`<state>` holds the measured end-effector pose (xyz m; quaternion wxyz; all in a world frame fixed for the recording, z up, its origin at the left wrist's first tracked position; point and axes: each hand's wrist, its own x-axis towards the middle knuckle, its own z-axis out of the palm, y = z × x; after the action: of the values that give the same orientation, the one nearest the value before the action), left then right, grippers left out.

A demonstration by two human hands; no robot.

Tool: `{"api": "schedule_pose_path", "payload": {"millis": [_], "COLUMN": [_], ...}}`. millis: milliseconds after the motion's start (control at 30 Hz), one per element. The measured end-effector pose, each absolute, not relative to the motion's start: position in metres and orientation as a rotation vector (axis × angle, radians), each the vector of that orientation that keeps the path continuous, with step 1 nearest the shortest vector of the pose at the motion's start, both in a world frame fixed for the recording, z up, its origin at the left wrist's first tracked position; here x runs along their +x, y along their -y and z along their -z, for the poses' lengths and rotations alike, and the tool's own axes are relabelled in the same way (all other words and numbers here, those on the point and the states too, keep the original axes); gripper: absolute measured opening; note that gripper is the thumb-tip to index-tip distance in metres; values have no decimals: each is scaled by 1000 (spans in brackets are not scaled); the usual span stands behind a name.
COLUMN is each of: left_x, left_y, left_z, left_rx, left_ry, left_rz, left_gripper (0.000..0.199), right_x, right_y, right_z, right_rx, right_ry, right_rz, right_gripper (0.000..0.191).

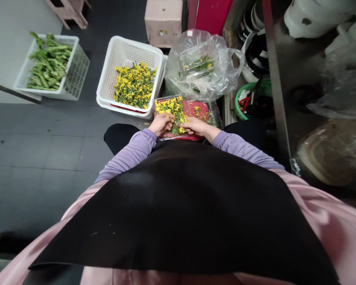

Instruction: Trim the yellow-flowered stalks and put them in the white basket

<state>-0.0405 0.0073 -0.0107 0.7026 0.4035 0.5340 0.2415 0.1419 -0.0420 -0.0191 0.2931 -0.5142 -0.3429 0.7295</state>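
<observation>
Dark grey floor tiles (62,154) are seen around the seated person's work. Yellow-flowered sprigs (168,105) are heaped in a clear plastic box (167,138), set just in front of the black apron (178,198). Both hands are brought to the heap's near right part. Fingers of the left hand (162,124) are curled in, and those of the right hand (196,127) are drawn together; whether stems are pinched by either cannot be told. Beside the box, loose bits are scattered on a red tray (190,113). More sprigs are held in a white perforated basket (105,75), near a knotty-stalked green vegetable (49,63) in another basket. A pink plastic stool (163,19) is marked with a yellowish label (163,32), too small to be read.
</observation>
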Motion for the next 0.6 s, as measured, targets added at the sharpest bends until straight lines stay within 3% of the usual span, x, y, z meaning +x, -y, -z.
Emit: {"api": "schedule_pose_path", "payload": {"millis": [400, 600], "left_x": [-48, -49], "left_y": [0, -5], "left_z": [-6, -4], "left_rx": [1452, 1661], "left_ry": [-1208, -1161], "left_rz": [-347, -459], "left_gripper": [3, 8], "right_x": [146, 148], "right_y": [37, 35], "right_z": [11, 8], "right_rx": [-1595, -1636], "right_ry": [1274, 1525], "right_rz": [-1707, -1551], "right_gripper": [15, 16]}}
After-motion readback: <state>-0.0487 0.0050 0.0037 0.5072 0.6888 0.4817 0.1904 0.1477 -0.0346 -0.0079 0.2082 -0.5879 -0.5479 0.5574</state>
